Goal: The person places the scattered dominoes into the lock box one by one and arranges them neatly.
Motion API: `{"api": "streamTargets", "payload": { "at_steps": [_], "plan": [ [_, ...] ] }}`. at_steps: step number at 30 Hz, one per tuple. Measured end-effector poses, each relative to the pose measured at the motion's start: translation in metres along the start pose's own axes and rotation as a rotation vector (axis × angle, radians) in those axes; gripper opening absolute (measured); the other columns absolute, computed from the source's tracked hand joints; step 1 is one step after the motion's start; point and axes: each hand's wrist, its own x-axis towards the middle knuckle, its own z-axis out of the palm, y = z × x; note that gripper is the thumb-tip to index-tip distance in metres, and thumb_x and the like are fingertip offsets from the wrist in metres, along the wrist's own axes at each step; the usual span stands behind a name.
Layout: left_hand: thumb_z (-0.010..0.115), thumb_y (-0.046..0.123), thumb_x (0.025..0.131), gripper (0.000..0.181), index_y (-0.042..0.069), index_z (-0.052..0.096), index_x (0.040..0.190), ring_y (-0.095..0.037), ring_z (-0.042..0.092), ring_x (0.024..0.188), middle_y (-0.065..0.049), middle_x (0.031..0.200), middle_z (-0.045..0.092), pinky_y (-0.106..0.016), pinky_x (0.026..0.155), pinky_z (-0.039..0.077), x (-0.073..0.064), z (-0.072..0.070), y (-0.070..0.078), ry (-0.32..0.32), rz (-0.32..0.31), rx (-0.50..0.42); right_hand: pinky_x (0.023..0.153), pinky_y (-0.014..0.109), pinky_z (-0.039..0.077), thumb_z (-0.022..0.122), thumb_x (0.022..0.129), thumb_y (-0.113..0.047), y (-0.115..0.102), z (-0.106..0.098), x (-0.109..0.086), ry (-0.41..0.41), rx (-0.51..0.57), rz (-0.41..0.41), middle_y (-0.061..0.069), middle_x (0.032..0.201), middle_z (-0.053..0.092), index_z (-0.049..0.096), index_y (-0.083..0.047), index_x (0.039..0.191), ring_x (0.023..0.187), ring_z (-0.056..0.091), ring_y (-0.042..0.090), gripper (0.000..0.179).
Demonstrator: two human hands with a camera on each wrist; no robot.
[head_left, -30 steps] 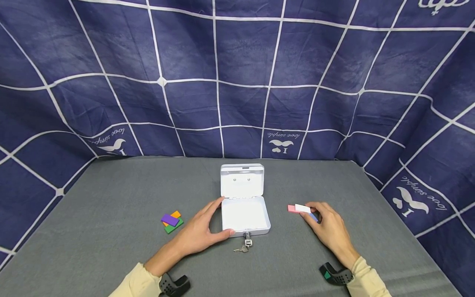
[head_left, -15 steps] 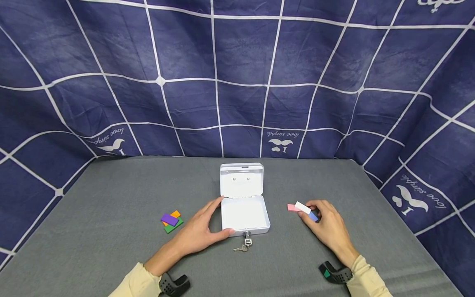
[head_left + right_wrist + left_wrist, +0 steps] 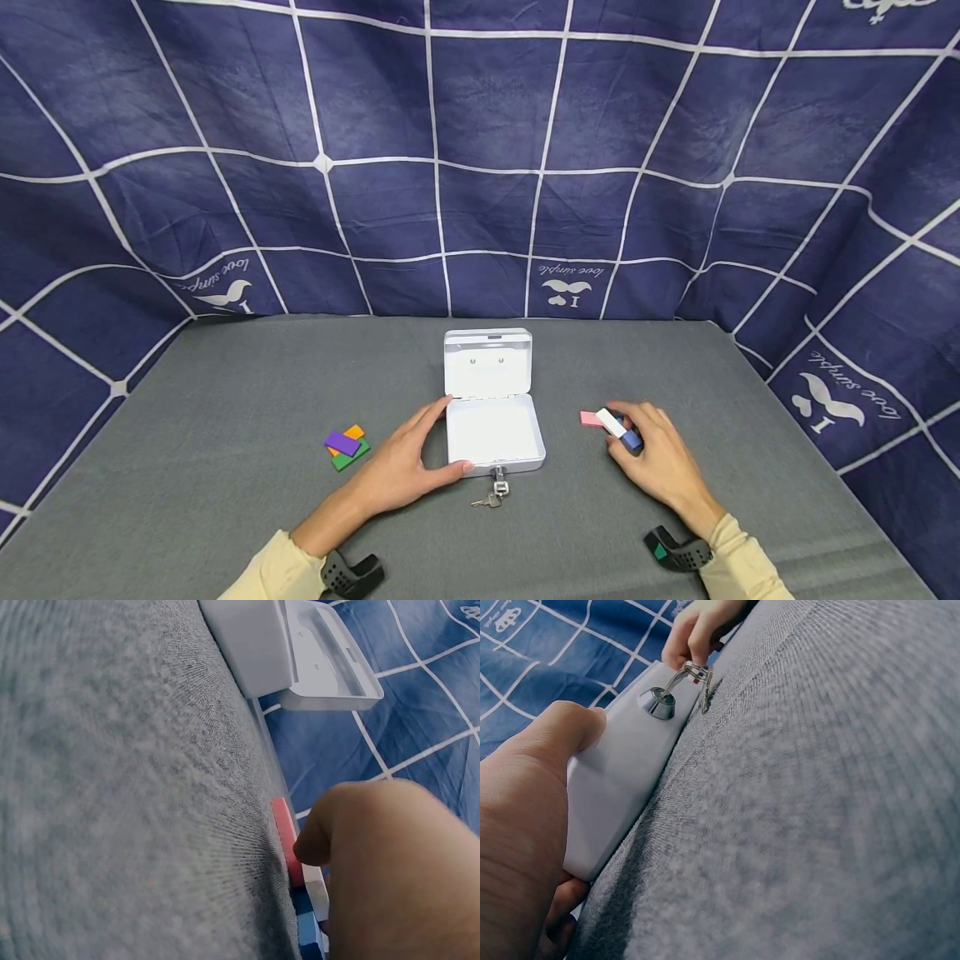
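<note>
A small white metal cash box (image 3: pixel 496 433) stands with its lid (image 3: pixel 487 364) raised; its tray has nothing in it. My left hand (image 3: pixel 408 457) holds the box's left side, thumb at the front and index finger at the rear corner. The left wrist view shows the thumb on the front face beside the lock (image 3: pixel 658 703), where keys (image 3: pixel 703 688) hang. My right hand (image 3: pixel 658 457) is around a white block (image 3: pixel 609 422), thumb and index finger spread apart. A blue block (image 3: pixel 631 440) and a pink block (image 3: pixel 590 418) lie against it, partly hidden.
Purple (image 3: pixel 342 443), orange (image 3: pixel 355 432) and green (image 3: pixel 352 456) blocks lie overlapping left of my left hand. Grey cloth (image 3: pixel 300 367) covers the table. A blue grid-patterned curtain (image 3: pixel 495 208) hangs behind and at the sides.
The white block has turned from nearly level to slanted, and more of the blue block shows. My right thumb and index finger have moved apart. The left hand and the box stay put.
</note>
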Motion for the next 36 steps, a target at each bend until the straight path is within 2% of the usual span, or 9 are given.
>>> {"api": "streamTargets", "payload": {
  "at_steps": [4,9,22,31,36],
  "plan": [
    [0.077,0.063,0.084,0.099,0.023,0.033,0.162,-0.032,0.045,0.145,-0.007,0.160,0.044,-0.055,0.116,0.038,0.0002,0.0000,-0.0003,-0.001,-0.002,0.000,0.068,0.028,0.037,0.076,0.077,-0.006,-0.0008,-0.0002,-0.0010,-0.040,-0.004,0.009,-0.009,0.088,0.057,0.071,-0.013,0.128,0.082,0.046,0.009,0.052],
    [0.077,0.063,0.084,0.099,0.023,0.032,0.163,-0.032,0.044,0.145,-0.008,0.160,0.044,-0.055,0.116,0.038,0.0006,0.0003,-0.0005,-0.003,-0.004,0.003,0.068,0.027,0.036,0.076,0.078,-0.005,-0.0019,-0.0010,-0.0015,-0.056,-0.004,0.016,-0.011,0.086,0.054,0.072,-0.012,0.128,0.081,0.044,0.008,0.050],
    [0.078,0.060,0.084,0.098,0.022,0.033,0.162,-0.033,0.044,0.145,-0.009,0.160,0.044,-0.055,0.116,0.038,0.0005,-0.0001,0.0005,-0.002,0.000,-0.001,0.067,0.025,0.037,0.085,0.082,-0.015,-0.0022,-0.0007,-0.0003,-0.035,0.024,0.007,-0.010,0.085,0.055,0.073,-0.011,0.124,0.080,0.045,0.007,0.043],
    [0.078,0.061,0.084,0.098,0.022,0.033,0.162,-0.032,0.044,0.146,-0.009,0.160,0.044,-0.055,0.116,0.037,0.0002,-0.0007,0.0006,-0.004,0.001,-0.008,0.070,0.028,0.044,0.090,0.080,-0.022,-0.0005,0.0019,0.0008,-0.007,0.029,0.015,-0.005,0.093,0.060,0.073,-0.011,0.119,0.082,0.051,0.007,0.044],
    [0.077,0.062,0.084,0.098,0.023,0.033,0.162,-0.032,0.044,0.146,-0.009,0.160,0.044,-0.055,0.116,0.038,0.0001,0.0004,-0.0008,-0.003,0.004,-0.006,0.074,0.020,0.042,0.090,0.080,-0.022,0.0000,0.0028,0.0000,0.003,0.048,0.018,-0.003,0.099,0.064,0.074,-0.012,0.118,0.084,0.055,0.007,0.043]
  ]
}}
